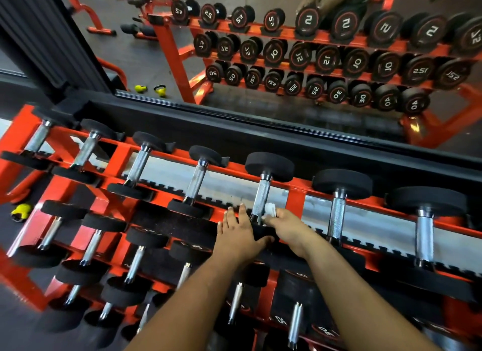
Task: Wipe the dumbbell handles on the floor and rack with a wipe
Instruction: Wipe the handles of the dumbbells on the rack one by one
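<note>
One wipe [270,209] pinched in right hand [285,225] touches dumbbell handle [261,197].

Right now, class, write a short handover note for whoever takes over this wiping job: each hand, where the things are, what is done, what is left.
Left hand: open, fingers straight, resting flat on the near head of the dumbbell on the top rack.
Right hand: pinching the white wipe against the lower end of that dumbbell's handle.
Done: cannot tell which handles are already wiped.
Left: finish this handle, then the other rack handles; no floor dumbbells are seen here.
</note>
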The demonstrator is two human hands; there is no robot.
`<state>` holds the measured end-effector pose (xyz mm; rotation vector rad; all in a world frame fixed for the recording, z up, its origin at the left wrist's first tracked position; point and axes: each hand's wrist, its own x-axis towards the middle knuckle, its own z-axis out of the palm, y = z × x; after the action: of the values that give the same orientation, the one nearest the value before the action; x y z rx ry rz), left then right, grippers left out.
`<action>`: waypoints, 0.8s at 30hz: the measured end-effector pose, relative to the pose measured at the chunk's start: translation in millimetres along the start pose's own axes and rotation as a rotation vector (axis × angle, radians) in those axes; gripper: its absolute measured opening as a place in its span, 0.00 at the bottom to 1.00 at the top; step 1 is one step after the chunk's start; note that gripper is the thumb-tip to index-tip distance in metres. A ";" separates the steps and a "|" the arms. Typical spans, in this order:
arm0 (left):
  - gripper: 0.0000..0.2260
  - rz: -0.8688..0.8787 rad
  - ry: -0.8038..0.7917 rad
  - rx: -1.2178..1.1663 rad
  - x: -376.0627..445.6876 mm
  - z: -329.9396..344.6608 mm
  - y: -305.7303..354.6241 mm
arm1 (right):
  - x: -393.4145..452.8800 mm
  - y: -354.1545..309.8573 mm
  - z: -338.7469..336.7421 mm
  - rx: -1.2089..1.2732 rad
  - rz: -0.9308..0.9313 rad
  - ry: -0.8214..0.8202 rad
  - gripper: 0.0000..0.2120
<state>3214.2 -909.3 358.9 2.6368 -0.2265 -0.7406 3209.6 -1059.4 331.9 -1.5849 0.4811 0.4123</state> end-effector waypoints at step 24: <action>0.50 0.002 -0.014 0.008 -1.6 -1.0 -0.8 | 47.7 -62.9 1.2 0.490 0.179 0.180 0.16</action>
<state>3213.4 -907.8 360.1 2.6389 -0.2367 -0.7585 3283.7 -1058.2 359.4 -1.1110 0.8007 0.2602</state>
